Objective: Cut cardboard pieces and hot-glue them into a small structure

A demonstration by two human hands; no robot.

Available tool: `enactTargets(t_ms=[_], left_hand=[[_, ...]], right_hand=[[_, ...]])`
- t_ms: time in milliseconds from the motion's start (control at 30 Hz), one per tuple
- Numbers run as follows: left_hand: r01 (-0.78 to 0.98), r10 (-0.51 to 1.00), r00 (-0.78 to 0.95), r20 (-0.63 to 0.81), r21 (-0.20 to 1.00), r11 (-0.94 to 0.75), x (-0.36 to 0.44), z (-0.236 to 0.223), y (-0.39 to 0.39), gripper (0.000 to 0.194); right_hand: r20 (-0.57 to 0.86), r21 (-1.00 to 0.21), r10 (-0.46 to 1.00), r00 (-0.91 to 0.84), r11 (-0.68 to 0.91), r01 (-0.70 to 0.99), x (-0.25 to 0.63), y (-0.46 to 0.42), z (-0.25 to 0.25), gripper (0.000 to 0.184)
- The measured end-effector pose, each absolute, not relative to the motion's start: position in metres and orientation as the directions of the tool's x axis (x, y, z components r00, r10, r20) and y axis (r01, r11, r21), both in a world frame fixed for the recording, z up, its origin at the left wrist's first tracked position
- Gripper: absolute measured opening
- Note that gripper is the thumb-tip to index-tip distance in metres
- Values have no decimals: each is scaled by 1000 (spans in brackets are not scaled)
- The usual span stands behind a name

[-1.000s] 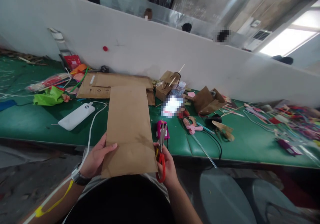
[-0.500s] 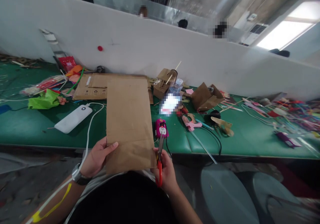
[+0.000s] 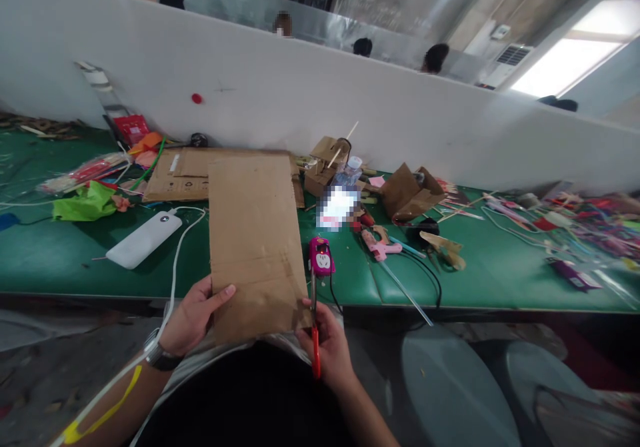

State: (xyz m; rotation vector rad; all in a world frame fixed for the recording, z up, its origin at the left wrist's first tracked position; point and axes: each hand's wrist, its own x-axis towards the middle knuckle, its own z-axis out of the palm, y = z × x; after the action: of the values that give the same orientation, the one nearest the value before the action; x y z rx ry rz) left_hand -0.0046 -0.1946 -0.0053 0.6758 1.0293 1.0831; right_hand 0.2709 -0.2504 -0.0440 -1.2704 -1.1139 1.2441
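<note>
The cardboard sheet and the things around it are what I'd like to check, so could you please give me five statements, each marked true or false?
1. The left hand grips the cardboard sheet at its edge. True.
2. The scissors are in the left hand. False: they are in the right hand.
3. A white cable runs from the white power bank. True.
4. The pink glue gun lies left of the cardboard sheet. False: it lies to the right.
5. The table has a green top. True.
</note>
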Motion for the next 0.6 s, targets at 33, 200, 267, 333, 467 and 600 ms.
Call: enactTargets(t_ms=[33,200,267,333,467,600], left_hand=[[-392,933,112,-341,848,357,-4,-5,-195,47],[-368,904,107,-414,828,423,0,-7,-198,49],[-353,900,110,-423,830,433,1,-8,-199,50],[-358,905,111,-412,833,423,1,-8,-199,50],[-378,913,115,-390,833,404,-3,-4,-198,48],[-407,902,129,-413,807,428,-8,-2,-192,51]], right_hand=[[-84,-996,995,46,-82,-32,271,-250,-44,58],[-97,-995,995,30,-97,-22,271,-249,-45,57],[-98,-995,995,30,-97,-29,269,-248,-47,56],[-95,-995,995,33,-94,-30,268,-248,-47,55],[-100,-995,994,35,-99,-24,267,-248,-41,55],[-114,-992,993,-6,-114,-44,269,-248,-29,56]])
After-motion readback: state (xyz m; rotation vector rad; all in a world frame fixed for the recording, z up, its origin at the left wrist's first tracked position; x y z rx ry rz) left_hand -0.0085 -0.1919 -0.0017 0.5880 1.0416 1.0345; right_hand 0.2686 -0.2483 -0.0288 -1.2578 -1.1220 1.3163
